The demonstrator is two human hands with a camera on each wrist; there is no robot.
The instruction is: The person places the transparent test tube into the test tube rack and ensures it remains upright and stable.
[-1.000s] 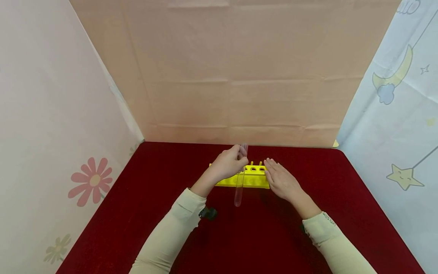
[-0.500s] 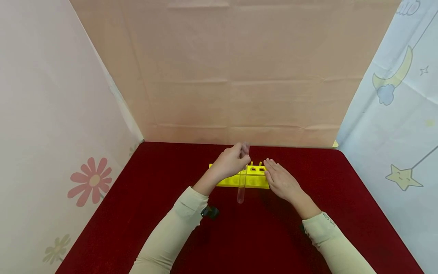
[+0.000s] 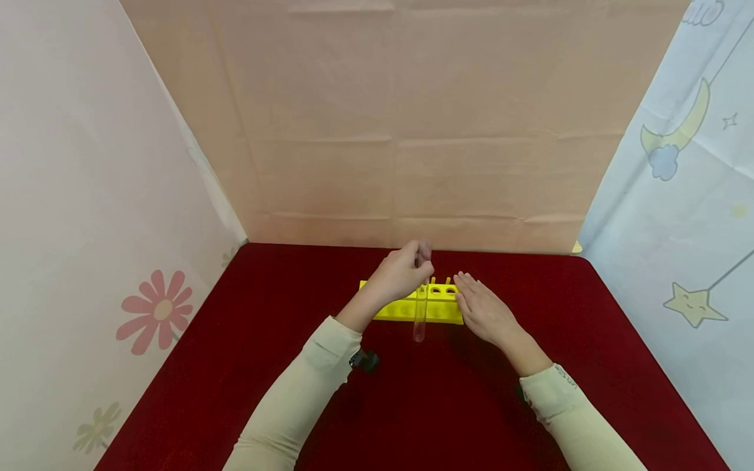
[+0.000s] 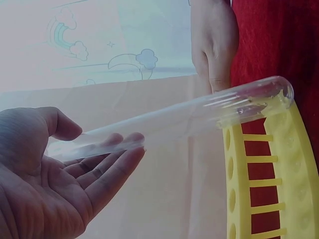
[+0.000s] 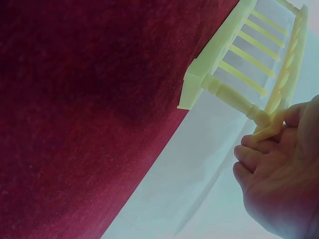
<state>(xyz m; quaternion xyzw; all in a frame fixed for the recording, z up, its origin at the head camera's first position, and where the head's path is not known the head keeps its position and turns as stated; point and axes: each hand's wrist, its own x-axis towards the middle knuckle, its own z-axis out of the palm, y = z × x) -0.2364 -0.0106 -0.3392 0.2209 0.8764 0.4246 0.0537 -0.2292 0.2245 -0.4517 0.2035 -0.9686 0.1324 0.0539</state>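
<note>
My left hand [image 3: 400, 275] pinches a clear test tube [image 3: 421, 314] near its upper end, between thumb and fingers. The tube hangs nearly upright, its rounded bottom down, and overlaps the front of a yellow test tube rack [image 3: 442, 312]. The left wrist view shows the tube [image 4: 194, 117] slanting from the palm across one end of the rack. At the rack's right end, my right hand [image 3: 487, 313] holds the corner of the top plate. Up close, the right thumb and fingers [image 5: 249, 158] lie on either side of that corner. The left hand hides part of the rack's left half.
A dark red cloth [image 3: 424, 405] covers the table under the rack. Behind stands a plain beige backdrop [image 3: 389, 131], with printed white sheets on both sides. Dark camera mounts show under both wrists.
The left hand has moved slightly up and to the right with the test tube, whose bottom end is higher and which stands more upright. The right hand and the rack have stayed put.
</note>
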